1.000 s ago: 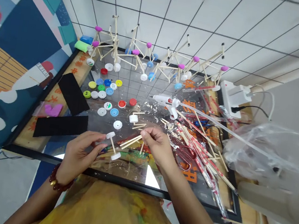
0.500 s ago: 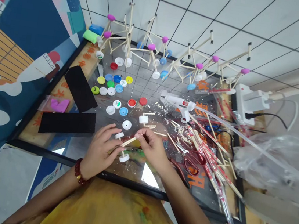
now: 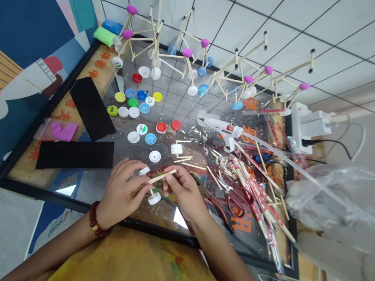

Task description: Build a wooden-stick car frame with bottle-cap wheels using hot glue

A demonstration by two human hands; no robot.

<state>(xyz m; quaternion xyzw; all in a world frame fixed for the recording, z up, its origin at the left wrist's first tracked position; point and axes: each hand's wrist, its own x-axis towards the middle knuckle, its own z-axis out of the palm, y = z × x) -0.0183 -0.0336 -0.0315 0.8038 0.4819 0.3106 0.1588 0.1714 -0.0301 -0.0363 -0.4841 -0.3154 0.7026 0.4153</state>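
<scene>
Just inside the table's (image 3: 167,234) near edge, I watch the left hand (image 3: 122,196) and right hand (image 3: 183,193) both pinch thin wooden sticks (image 3: 160,177) above a white-capped axle (image 3: 154,198), which a dipping left finger could knock askew, while farther right the glue gun (image 3: 220,126), if hot, could scorch a straying knuckle.

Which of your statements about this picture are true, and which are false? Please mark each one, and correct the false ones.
1. The right hand pinches thin sticks, with the left hand at their other end. True.
2. The scissors are in the left hand. False: they lie apart, to the right of the right hand.
3. A beaded bracelet is on the left wrist. True.
4. The glue gun is mostly black. False: it is mostly white.
5. All caps are white. False: some are red, yellow, green or blue.
</scene>
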